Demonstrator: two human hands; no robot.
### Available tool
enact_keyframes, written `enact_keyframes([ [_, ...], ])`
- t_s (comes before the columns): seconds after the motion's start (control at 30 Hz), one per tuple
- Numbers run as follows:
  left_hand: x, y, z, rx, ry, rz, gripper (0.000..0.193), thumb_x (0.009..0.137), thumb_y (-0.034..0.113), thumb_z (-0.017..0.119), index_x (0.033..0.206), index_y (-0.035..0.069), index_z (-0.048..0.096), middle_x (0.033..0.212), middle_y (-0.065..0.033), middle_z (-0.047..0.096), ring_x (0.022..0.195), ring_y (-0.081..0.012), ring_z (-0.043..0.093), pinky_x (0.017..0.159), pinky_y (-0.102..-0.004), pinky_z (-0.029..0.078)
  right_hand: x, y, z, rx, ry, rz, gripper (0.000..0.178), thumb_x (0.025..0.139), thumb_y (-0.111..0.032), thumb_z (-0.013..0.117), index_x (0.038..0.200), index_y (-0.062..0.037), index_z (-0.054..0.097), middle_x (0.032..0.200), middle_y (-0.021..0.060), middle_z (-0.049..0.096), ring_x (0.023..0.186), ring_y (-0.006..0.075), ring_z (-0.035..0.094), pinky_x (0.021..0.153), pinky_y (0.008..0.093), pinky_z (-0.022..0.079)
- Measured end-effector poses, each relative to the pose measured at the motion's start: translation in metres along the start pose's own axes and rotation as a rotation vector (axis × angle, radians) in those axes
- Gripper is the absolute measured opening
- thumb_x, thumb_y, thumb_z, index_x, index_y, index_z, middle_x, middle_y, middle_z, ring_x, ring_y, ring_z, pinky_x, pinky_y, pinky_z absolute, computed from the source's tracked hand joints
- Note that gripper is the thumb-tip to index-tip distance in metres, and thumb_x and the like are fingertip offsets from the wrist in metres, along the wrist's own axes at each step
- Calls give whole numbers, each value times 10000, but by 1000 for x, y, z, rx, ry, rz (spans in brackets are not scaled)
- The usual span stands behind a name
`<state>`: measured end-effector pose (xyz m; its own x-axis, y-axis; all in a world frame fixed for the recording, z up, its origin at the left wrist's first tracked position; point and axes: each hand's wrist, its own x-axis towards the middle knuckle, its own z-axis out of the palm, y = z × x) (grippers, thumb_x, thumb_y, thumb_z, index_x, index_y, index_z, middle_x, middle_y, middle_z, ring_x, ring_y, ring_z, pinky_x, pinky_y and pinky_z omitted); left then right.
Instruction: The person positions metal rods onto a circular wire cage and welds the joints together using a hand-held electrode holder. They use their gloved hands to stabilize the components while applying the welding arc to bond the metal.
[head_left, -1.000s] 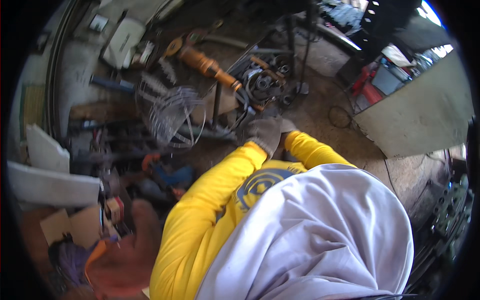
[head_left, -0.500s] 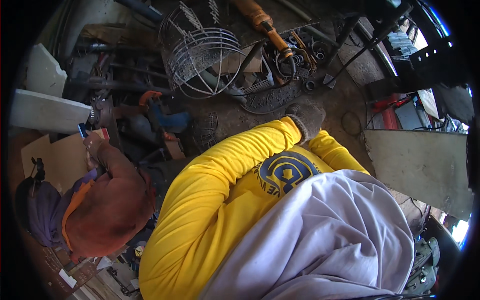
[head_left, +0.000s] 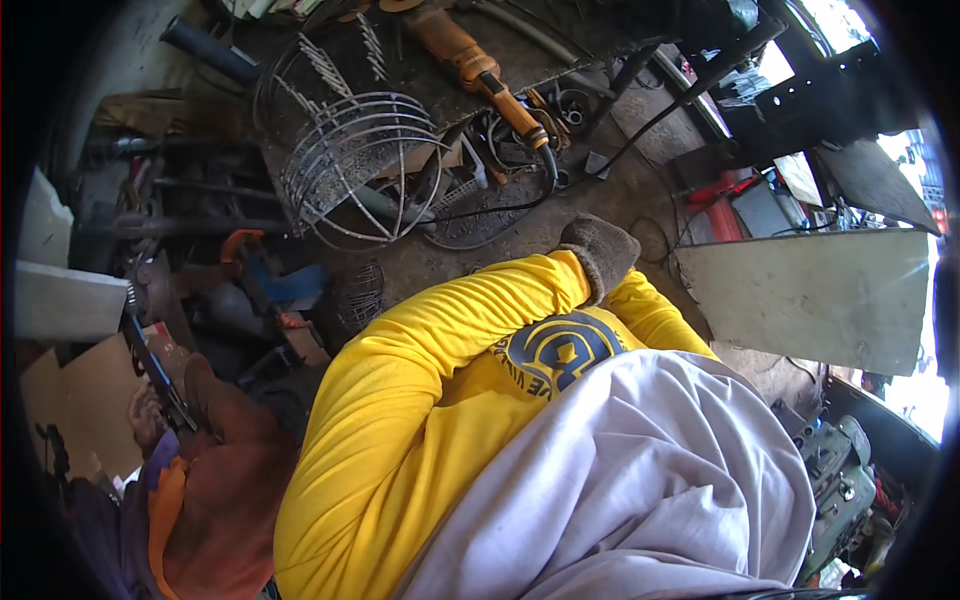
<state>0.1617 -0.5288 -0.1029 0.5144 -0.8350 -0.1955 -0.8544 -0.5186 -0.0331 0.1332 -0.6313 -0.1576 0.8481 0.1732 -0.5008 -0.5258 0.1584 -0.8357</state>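
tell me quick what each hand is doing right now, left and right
Left hand: not in view; only the yellow sleeve shows.
Right hand: in a grey glove, empty as far as shows; open or closed cannot be told.

A flat brown cardboard sheet (head_left: 75, 400), like a flattened box, lies at the left edge of the cluttered workshop floor, just beside a crouching person's hand. A round dark-blue printed emblem (head_left: 560, 352) with a yellow centre sits on the yellow long-sleeved shirt in the middle. No screens or signs can be made out.
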Motion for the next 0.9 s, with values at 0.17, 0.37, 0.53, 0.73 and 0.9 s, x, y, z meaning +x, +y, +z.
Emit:
enact_keyframes([
  [0.17, 7, -17, -56, -351, -105, -45, 185, 918, 250, 620, 964, 112, 735, 891, -137, 727, 815, -322, 726, 669, -485, 548, 15, -17, -12, 104, 16, 4, 380, 923, -297, 676, 1200, -38, 669, 1079, 146, 721, 1013, 289, 693, 862, 386, 551],
  [0.37, 30, -47, -43, -567, 71, -133, 274, 957, 297, 621, 1050, 66, 736, 967, -185, 739, 914, -330, 745, 775, -454, 592, 59, -48, -25, 57, -149, 27, 390, 924, -284, 684, 1210, -20, 655, 1079, 146, 714, 1015, 278, 685, 866, 376, 544],
  [0.53, -8, -96, -113, -902, 489, -296, 253, 957, 264, 672, 1089, 48, 669, 930, -148, 713, 809, -280, 728, 697, -401, 572, 115, -86, -37, -145, -362, -39, 399, 926, -274, 690, 1217, -5, 642, 1079, 147, 707, 1017, 268, 678, 869, 367, 538],
  [0.73, -46, -81, -93, -927, 642, -728, 197, 931, 160, 709, 1085, 56, 645, 866, -131, 681, 747, -233, 686, 673, -344, 534, 156, -123, 30, -333, -517, -55, 413, 925, -276, 707, 1210, 14, 635, 1057, 136, 697, 979, 237, 664, 846, 346, 526],
  [0.9, -67, -53, -81, -936, 652, -952, 175, 934, 156, 685, 1057, 40, 638, 804, -146, 666, 735, -230, 706, 657, -359, 535, 159, -128, 55, -40, -297, 187, 270, 910, -281, 749, 1018, -49, 665, 761, 10, 609, 556, 125, 516, 518, 257, 412],
])
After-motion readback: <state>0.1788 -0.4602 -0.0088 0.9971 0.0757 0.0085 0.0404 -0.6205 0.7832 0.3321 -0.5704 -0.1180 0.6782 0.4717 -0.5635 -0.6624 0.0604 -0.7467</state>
